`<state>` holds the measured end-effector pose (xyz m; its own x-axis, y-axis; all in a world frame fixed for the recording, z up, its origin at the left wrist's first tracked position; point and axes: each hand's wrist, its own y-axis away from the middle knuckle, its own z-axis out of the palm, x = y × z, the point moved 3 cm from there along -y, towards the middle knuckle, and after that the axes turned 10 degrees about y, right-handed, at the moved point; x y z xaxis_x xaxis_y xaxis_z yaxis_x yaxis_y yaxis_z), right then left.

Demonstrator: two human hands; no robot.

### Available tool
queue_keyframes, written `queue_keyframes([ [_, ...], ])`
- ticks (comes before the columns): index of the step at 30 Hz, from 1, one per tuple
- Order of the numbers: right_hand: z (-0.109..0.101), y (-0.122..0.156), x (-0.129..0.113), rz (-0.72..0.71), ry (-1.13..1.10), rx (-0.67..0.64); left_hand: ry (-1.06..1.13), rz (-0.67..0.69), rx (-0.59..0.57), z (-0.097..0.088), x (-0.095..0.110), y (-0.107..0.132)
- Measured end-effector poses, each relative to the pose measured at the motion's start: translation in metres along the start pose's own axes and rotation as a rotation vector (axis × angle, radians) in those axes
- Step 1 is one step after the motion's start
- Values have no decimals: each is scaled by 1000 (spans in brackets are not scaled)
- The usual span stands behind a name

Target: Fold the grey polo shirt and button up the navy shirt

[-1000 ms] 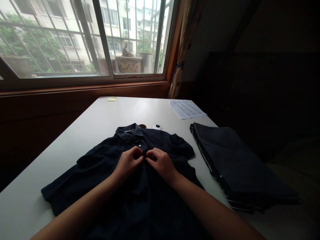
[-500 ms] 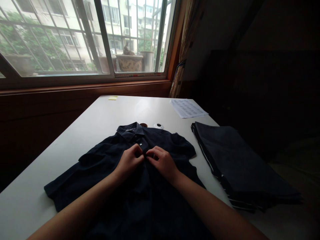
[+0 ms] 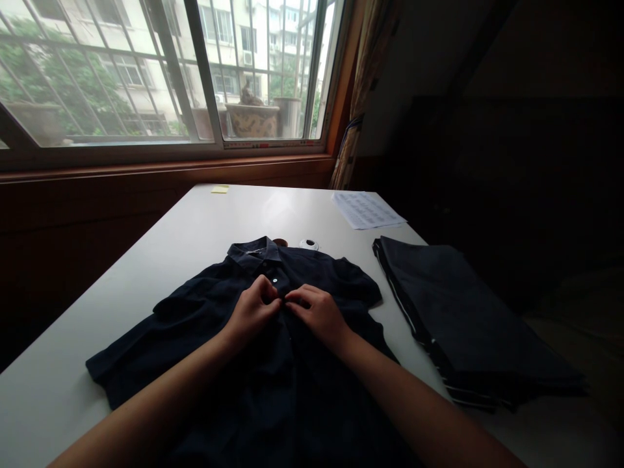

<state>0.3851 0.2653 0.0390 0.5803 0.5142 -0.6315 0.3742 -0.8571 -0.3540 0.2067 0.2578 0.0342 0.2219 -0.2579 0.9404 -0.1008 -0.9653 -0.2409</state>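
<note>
A dark navy polo shirt lies flat, front up, on the white table, collar toward the window. My left hand and my right hand meet at the shirt's button placket just below a small white button. Both hands have fingers curled and pinched on the placket fabric, fingertips almost touching each other. What lies between the fingertips is hidden.
A stack of folded dark garments with a thin white stripe lies to the right. Printed paper sheets sit at the far right, a yellow sticky note at the far edge, a small round white object behind the collar.
Both hands have stayed at the placket with only slight finger movement. The view shifted a little, so the shirt sits slightly higher in frame.
</note>
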Motion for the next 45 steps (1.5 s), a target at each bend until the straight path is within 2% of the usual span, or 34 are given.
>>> queue_keyframes([
  [9, -5, -4, 5, 82, -139, -52, 67, -36, -4, 1, -2, -2],
  [19, -2, -4, 12, 250, -324, -136, 58, -3, -43, 1, 4, -2],
  [27, -2, -6, 16, 309, -457, -194, 138, 30, -94, 1, 5, -2],
  [33, -3, -5, 14, 308, -435, -192, 110, 16, -81, 1, 1, -3],
  [39, -3, -1, 8, 193, -227, -62, 5, 2, -66, 2, 5, -1],
  [45, -3, 0, 4, 120, -175, -41, -34, -4, -55, 2, 6, 0],
])
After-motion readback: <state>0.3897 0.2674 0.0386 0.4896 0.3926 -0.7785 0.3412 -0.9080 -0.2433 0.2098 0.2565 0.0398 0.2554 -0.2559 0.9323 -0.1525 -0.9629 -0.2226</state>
